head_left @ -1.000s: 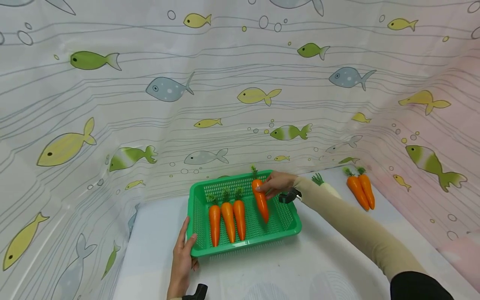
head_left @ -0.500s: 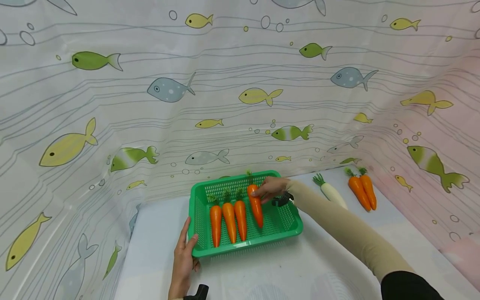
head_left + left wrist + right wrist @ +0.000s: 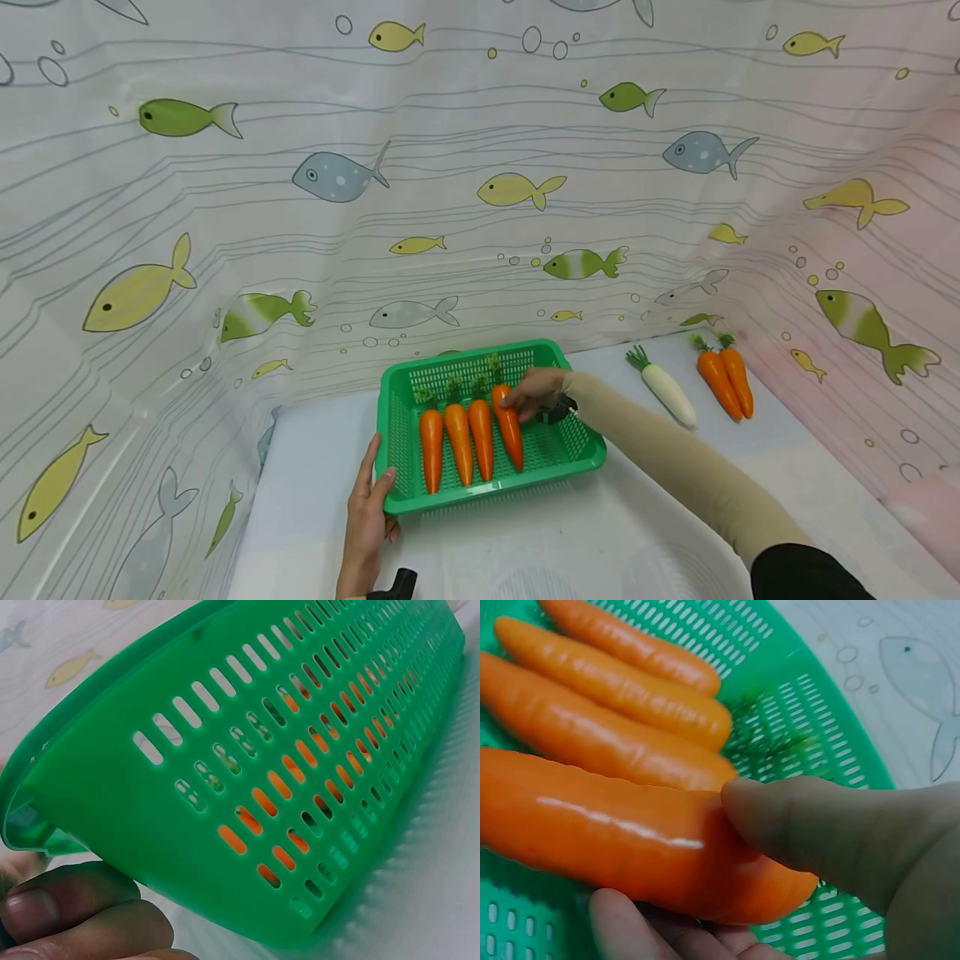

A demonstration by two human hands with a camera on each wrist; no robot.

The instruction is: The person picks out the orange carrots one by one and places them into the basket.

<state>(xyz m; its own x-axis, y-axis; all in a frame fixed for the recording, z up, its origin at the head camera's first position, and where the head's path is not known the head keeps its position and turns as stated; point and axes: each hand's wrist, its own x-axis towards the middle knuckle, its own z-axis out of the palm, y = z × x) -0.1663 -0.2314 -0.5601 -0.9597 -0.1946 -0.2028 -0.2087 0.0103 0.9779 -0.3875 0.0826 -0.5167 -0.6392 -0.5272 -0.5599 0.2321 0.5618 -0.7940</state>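
Observation:
My right hand [image 3: 531, 393] pinches an orange carrot [image 3: 622, 832] near its leafy top, thumb on one side and fingers on the other. This carrot is low inside the green basket [image 3: 491, 493], tip toward the front wall. To its left, three more carrots [image 3: 457, 442] lie side by side, leafy tops at the back. At the basket's left end, my left hand [image 3: 364, 521] grips the rim, thumb over the top edge. In the left wrist view its curled fingers [image 3: 82, 900] show beneath the rim, against the slotted wall.
A white radish [image 3: 667, 396] with green leaves lies on the white table [image 3: 645, 517] right of the basket. Farther right are two more carrots [image 3: 724, 382] side by side. A fish-patterned sheet [image 3: 420, 100] hangs behind and along both sides.
My right hand has moved left and down into the basket with its carrot, close beside the three others. The radish has come fully into view. My left hand stays on the rim.

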